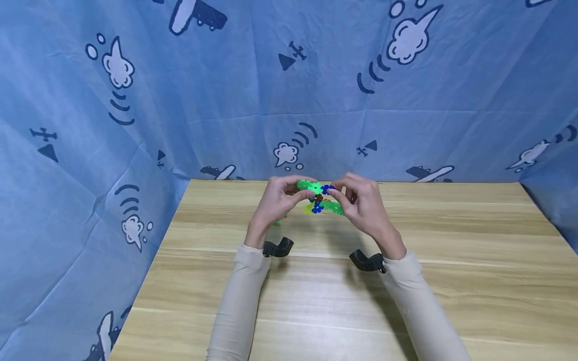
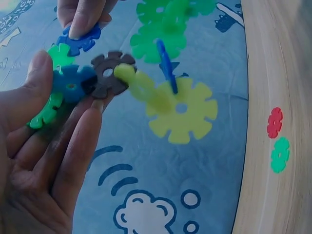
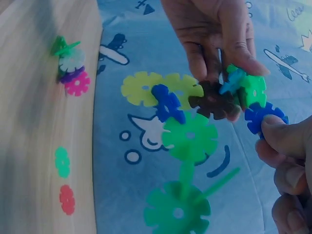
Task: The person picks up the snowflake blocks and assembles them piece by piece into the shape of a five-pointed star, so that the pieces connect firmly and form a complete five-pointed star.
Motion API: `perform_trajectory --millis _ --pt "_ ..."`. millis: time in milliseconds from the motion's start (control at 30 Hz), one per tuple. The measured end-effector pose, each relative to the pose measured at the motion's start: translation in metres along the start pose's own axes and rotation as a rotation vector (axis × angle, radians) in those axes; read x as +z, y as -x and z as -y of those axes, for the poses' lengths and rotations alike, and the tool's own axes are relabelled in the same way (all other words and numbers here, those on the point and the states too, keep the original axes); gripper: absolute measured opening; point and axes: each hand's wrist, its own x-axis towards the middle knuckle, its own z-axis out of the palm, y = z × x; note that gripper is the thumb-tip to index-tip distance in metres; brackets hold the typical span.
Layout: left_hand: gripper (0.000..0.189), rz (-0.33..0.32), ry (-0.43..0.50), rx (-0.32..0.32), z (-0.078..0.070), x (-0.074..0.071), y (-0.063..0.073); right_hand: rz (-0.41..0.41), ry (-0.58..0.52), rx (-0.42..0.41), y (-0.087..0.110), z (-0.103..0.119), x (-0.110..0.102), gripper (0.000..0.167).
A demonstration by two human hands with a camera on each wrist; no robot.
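Near the centre of the head view, a linked model of notched discs (image 1: 317, 198) is held above the surface (image 1: 325, 326), between the two grips. Its bright green disc (image 3: 255, 93) and teal disc (image 2: 73, 91) lie inside the left grip (image 1: 279, 198), held between thumb and fingers, with the brown disc (image 3: 214, 107) at the fingertips. The right grip (image 1: 363, 198) pinches a dark blue disc (image 2: 84, 45) narrowly between thumb and finger, right at the green disc's edge; whether the two are slotted together I cannot tell. Yellow discs (image 2: 168, 114) extend from the brown one, and more green discs (image 3: 178, 144) hang toward the bottom of the right wrist view. At the right edge of the left wrist view, a red disc (image 2: 274, 127) and a loose green disc (image 2: 280, 163) lie on the surface; a small cluster (image 3: 72, 63) sits at the upper left of the right wrist view. Behind everything hangs a blue curtain (image 1: 325, 95) printed with planes and clouds.
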Motion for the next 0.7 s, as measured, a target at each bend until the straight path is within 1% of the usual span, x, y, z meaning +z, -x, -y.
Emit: perform_trajectory --millis 67,133,367,533,700 --pt "0.026 -0.001 -0.004 0.003 -0.0003 0.0006 -0.0004 -0.012 0.013 -0.018 0.0003 0.0009 0.0007 0.008" --pt "0.026 -0.002 -0.005 0.0 -0.0005 0.0004 -0.0003 -0.013 0.007 -0.013 0.0005 0.0018 0.0011 0.008" --pt "0.025 0.01 0.03 -0.042 -0.0014 -0.0017 0.0023 0.007 -0.071 0.074 0.0029 0.0009 0.0045 0.006" --pt "0.027 0.01 0.057 -0.041 -0.0012 0.0004 0.0019 0.015 -0.07 0.109 0.0033 0.0011 0.0025 0.004" --pt "0.029 -0.003 0.047 -0.032 -0.0023 0.002 0.0 0.023 -0.051 0.155 0.0 0.001 -0.0042 0.004"
